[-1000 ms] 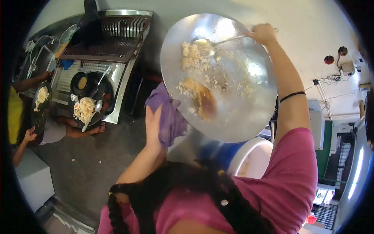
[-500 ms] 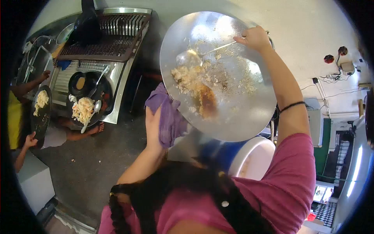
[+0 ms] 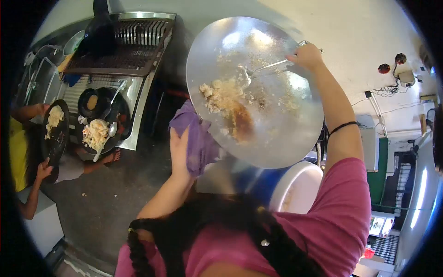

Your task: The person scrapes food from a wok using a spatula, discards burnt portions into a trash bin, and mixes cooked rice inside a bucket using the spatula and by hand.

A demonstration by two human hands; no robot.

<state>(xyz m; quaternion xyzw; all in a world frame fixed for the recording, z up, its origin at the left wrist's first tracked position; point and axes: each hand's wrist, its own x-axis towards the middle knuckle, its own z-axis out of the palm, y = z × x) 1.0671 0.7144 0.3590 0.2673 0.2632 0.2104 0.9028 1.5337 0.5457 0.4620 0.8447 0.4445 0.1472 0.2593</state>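
Observation:
A large metal wok is tilted toward me, with rice and a browned patch stuck on its left part. My left hand is closed round a purple cloth at the wok's left rim. My right hand grips the handle of a metal ladle, whose head rests near the middle of the wok, just above the rice. Part of the wok's handle shows behind my right hand.
At the left, a person holds a dark plate with rice. A pan of food lies beside a steel sink counter with a brown dish rack. A white bucket stands below the wok.
The ladle's head has shifted and turned within the wok, off the rice. The rice has been pushed slightly left and down. The other person's plate has moved right.

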